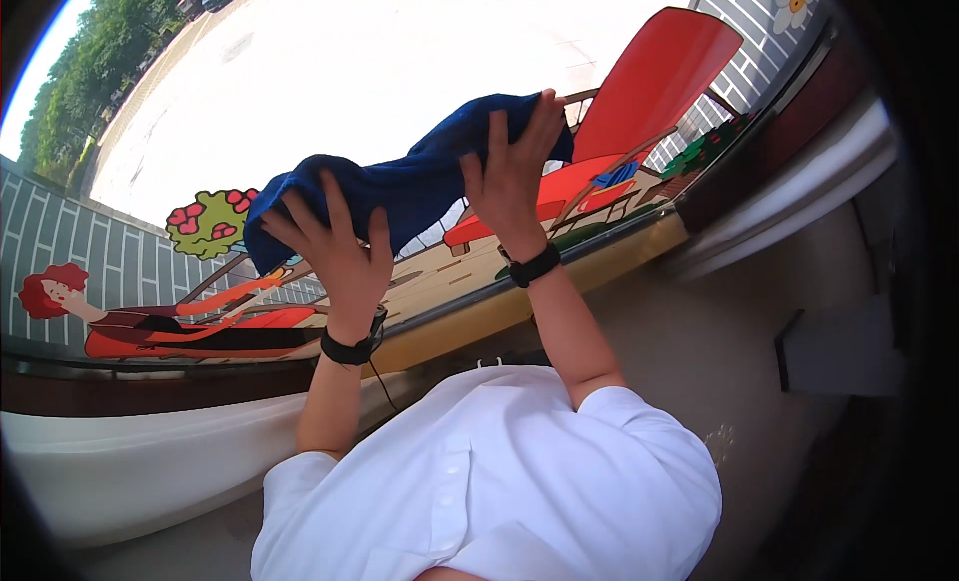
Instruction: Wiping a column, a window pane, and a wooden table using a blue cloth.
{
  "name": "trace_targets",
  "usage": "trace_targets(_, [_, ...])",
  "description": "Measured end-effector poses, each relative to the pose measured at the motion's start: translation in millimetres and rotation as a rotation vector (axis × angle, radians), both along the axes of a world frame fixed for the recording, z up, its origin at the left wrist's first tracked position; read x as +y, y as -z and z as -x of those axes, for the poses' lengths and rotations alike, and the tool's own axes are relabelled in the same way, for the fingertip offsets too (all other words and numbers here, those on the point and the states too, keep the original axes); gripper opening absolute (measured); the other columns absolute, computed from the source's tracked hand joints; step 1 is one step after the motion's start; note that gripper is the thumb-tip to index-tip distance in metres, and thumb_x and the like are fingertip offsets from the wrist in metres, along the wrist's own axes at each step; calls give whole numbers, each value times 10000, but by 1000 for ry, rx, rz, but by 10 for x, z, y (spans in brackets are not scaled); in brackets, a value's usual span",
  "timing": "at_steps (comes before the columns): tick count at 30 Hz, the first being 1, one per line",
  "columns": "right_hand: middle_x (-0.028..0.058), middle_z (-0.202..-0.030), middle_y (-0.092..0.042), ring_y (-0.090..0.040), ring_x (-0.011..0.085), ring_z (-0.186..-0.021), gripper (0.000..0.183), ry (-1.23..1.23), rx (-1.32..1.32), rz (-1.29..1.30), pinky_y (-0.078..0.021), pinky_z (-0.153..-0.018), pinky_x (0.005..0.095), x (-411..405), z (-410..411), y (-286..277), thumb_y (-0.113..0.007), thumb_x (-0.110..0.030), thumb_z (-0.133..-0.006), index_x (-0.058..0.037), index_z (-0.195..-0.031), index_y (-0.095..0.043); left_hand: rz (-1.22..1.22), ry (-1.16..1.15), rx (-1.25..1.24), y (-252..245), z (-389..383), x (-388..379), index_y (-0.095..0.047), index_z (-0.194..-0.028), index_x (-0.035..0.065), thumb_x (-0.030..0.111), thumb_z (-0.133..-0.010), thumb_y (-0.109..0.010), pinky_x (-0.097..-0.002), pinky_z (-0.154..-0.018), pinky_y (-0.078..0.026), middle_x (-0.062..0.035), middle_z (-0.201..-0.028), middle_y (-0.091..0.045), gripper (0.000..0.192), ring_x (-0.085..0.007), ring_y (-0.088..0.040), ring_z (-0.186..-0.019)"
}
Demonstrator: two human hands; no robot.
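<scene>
A dark blue cloth [408, 180] is spread between my two hands, against a glass window [330, 79] that carries painted or printed pictures. My left hand [337, 247] lies on the left part of the cloth, fingers spread. On its right part rests my right hand [517, 169], fingers also apart and pointing up. Whether the fingertips pinch the cloth or only press it cannot be told. A black band sits on each wrist. Behind the cloth, a picture of a red chair [652, 79] shows on the right and a picture of a red-haired figure [64, 296] on the left.
Below the glass runs a yellowish sill [524, 296] with a dark edge. White curtain-like material [187, 453] lies at the lower left, and more [794, 199] at the right. A grey box-like object [839, 349] stands at the right. Bright paving and trees [112, 64] show outside.
</scene>
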State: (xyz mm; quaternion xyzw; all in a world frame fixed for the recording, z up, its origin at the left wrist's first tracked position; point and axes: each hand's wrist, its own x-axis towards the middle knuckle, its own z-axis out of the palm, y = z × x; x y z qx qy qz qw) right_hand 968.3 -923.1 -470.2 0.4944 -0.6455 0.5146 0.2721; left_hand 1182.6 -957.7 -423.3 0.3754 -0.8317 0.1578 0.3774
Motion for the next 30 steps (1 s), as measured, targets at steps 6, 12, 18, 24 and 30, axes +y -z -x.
trace_targets(6, [430, -1492, -117, -154, 624, -1373, 605, 115, -201, -132, -225, -1091, 676, 460, 851, 452, -658, -202, -865, -4, -1364, -378, -156, 86, -162, 451, 937, 436, -395, -1474, 54, 294, -879, -629, -731, -1074, -116, -374, -1508, -177, 682, -663, -72, -1360])
trace_targets(12, [379, -1462, -243, -227, 548, -1378, 617, 147, -262, -220, -234, -1093, 654, 708, 1362, 936, -716, -246, -825, 48, -1293, -442, -135, -11, -314, 974, 1651, 530, -198, -1541, 41, 385, -869, -617, -788, -1026, -75, -466, -1420, -174, 864, -759, -79, -1266])
trace_targets(18, [392, -1397, -318, -225, 541, -1388, 685, 148, -375, -383, -228, -1092, 653, 915, 1648, 1541, -631, -310, -893, 141, -1344, -384, -36, -34, -503, 1267, 2314, 569, -268, -1511, 38, 411, -838, -601, -811, -995, -98, -418, -1322, -321, 839, -755, -225, -1185])
trace_targets(24, [337, -1448, -332, -265, 478, -1403, 694, 201, -367, -502, -271, -1118, 554, 1139, 1995, 1841, -590, -336, -931, 123, -1393, -352, -130, 84, -559, 1438, 2876, 776, -426, -1402, -52, 343, -881, -577, -742, -1024, -220, -334, -1345, -431, 671, -682, -335, -1202])
trace_targets(30, [294, -1498, -301, -416, 423, -1316, 736, 4, -1000, -222, -425, -1036, 410, 1768, 2570, 2248, -615, -201, -927, 76, -1481, -217, -663, 784, -157, 1627, 3299, 1069, -244, -1504, -29, 153, -867, -627, -545, -1159, -207, -283, -1576, -165, 765, -510, -105, -1458])
